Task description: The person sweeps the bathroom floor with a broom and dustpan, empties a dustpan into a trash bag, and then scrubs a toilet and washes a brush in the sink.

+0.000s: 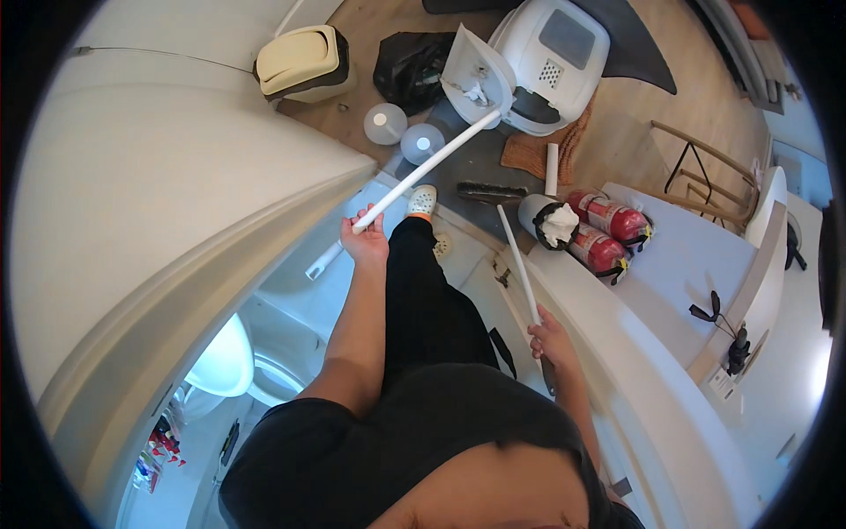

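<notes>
My left hand [365, 238] is closed around the white handle of a long-handled dustpan [456, 86]. The handle slants up and away to the right, and the pan at its far end holds some crumpled whitish bits. In my right hand [548, 339] is the white stick of a broom [520, 269]. The dark bristle head of that broom [492, 192] rests low on the grey floor mat, nearer to me than the pan. Bristles and pan are apart.
A white and grey covered litter box [564, 53] stands beside the pan. Around it are a black plastic bag [407, 75], two translucent jugs [385, 123], a cream-lidded bin [300, 62], a grey bin [533, 212] and red fire extinguishers [608, 216]. A bathroom with a sink [220, 357] opens at left.
</notes>
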A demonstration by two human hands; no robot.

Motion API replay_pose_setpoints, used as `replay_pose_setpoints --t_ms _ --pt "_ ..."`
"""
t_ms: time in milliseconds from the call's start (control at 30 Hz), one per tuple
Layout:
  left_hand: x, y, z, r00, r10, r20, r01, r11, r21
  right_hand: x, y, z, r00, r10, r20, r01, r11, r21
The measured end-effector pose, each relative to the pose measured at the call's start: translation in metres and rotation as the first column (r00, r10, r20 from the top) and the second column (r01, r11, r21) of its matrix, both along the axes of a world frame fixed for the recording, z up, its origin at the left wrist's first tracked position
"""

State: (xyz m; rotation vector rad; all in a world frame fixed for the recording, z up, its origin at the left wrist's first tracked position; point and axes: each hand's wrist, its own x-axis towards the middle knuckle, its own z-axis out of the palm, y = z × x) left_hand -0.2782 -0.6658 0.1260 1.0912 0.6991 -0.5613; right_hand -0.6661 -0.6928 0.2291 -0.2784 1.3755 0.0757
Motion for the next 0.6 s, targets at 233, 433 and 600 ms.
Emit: replay_pose_setpoints --t_ms 233,433,600 --pt "0.018 0.049 -0.024 0.999 0.040 -0.018 -0.041 0.995 -0.090 0.011 0.009 -0.001 0.995 0.101 -0.010 -0.102 0.994 -0.034" --pt "0.010 0.029 -0.054 0.989 0.115 -0.091 -0.121 0.990 -0.069 0.028 0.032 0.006 0.990 0.125 -0.062 -0.132 0.984 -0.117" --pt "0.032 0.021 -0.088 0.991 0.108 -0.075 -0.122 0.968 -0.220 0.033 0.030 0.023 0.990 0.121 -0.077 -0.132 0.978 -0.159"
